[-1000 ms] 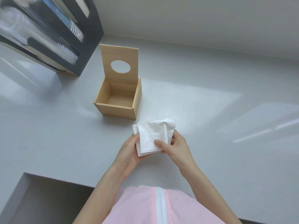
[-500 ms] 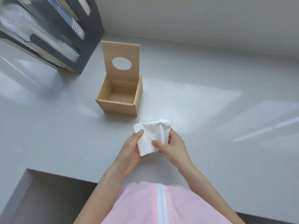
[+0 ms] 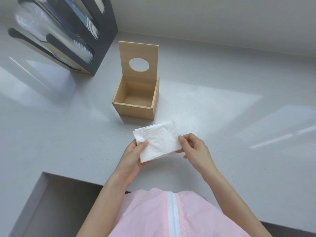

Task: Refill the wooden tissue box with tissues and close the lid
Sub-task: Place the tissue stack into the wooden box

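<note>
Standing open on the grey countertop [image 3: 222,117], the wooden tissue box [image 3: 135,109] is seen with its hinged lid [image 3: 138,53] raised upright. Just in front of it, a stack of white tissues [image 3: 158,140] is held above the counter: its left edge is pinched by the left hand [image 3: 132,153], its right edge by the right hand [image 3: 194,148]. A dark cup dispenser [image 3: 95,36] is seen at back left.
</note>
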A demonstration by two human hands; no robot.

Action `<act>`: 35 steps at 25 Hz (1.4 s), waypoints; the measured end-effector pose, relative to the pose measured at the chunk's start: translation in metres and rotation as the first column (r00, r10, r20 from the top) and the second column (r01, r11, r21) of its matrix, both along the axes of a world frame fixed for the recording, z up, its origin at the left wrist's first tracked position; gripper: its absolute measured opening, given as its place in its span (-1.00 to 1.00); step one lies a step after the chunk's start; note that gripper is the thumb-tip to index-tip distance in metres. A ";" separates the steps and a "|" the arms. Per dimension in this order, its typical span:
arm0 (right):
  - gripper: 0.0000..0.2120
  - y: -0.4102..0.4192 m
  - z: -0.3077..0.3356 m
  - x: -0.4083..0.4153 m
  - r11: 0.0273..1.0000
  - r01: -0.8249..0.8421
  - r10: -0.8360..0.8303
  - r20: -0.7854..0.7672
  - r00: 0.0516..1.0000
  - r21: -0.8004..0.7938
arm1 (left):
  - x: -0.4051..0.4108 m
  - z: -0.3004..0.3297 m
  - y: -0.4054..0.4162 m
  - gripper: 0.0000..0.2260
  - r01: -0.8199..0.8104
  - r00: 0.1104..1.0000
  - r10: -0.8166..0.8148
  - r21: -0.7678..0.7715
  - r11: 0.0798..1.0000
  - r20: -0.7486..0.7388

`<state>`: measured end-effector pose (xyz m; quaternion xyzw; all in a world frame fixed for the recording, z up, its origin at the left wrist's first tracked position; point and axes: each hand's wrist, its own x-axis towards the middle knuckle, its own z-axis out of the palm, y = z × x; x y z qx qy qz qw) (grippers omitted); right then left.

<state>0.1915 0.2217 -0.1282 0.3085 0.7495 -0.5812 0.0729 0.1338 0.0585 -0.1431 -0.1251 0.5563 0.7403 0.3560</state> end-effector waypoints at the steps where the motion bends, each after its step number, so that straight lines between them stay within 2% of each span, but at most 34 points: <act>1: -0.87 0.001 0.001 -0.001 1.000 0.024 -0.024 0.005 1.000 -0.006 | -0.002 0.002 -0.005 -0.79 0.008 1.000 -0.008 -0.005 1.000 0.003; 2: -0.90 0.001 0.003 -0.004 0.999 0.041 -0.041 0.019 0.999 -0.022 | -0.006 0.004 -0.010 -0.79 0.020 1.000 -0.020 -0.005 1.000 0.001; 3: -0.82 -0.001 0.004 -0.006 0.998 0.037 -0.035 0.039 0.999 -0.049 | -0.009 0.006 -0.015 -0.79 0.033 0.999 -0.033 -0.004 0.999 -0.003; 7: -0.37 -0.019 0.005 -0.026 0.977 -0.040 0.062 0.098 0.993 -0.211 | -0.027 0.015 -0.031 -0.78 0.089 0.995 -0.088 0.013 0.996 -0.044; 9: -0.28 -0.031 0.005 -0.034 0.966 -0.051 0.078 0.097 0.992 -0.255 | -0.034 0.019 -0.038 -0.77 0.121 0.991 -0.120 0.019 0.992 -0.055; 10: -0.34 -0.036 0.006 -0.039 0.961 -0.045 0.069 0.079 0.994 -0.275 | -0.038 0.020 -0.042 -0.78 0.144 0.988 -0.142 0.023 0.989 -0.064; 13: -0.69 -0.049 0.009 -0.051 0.949 -0.019 0.027 0.023 0.999 -0.316 | -0.052 0.024 -0.055 -0.78 0.187 0.979 -0.185 0.020 0.982 -0.083; 17: -0.85 -0.063 0.015 -0.064 0.956 0.030 -0.041 -0.029 0.999 -0.292 | -0.077 0.029 -0.073 -0.79 0.240 0.958 -0.243 -0.043 0.970 -0.152; 23: -0.86 -0.069 0.030 -0.089 0.992 0.053 -0.061 -0.063 0.996 -0.116 | -0.119 0.041 -0.083 -0.86 0.244 0.902 -0.302 -0.213 0.946 -0.309; 29: -0.87 -0.056 0.049 -0.127 0.972 0.028 -0.007 -0.088 0.996 0.233 | -0.158 0.056 -0.062 -0.89 0.165 0.821 -0.317 -0.335 0.928 -0.474; 32: -0.85 -0.048 0.047 -0.144 0.941 0.008 0.011 -0.052 0.999 0.339 | -0.175 0.056 -0.048 -0.97 0.135 0.769 -0.387 -0.462 0.877 -0.509; 35: -0.78 -0.042 0.042 -0.157 0.881 -0.035 0.028 0.022 0.999 0.472 | -0.187 0.052 -0.034 -0.95 0.073 0.694 -0.482 -0.614 0.786 -0.535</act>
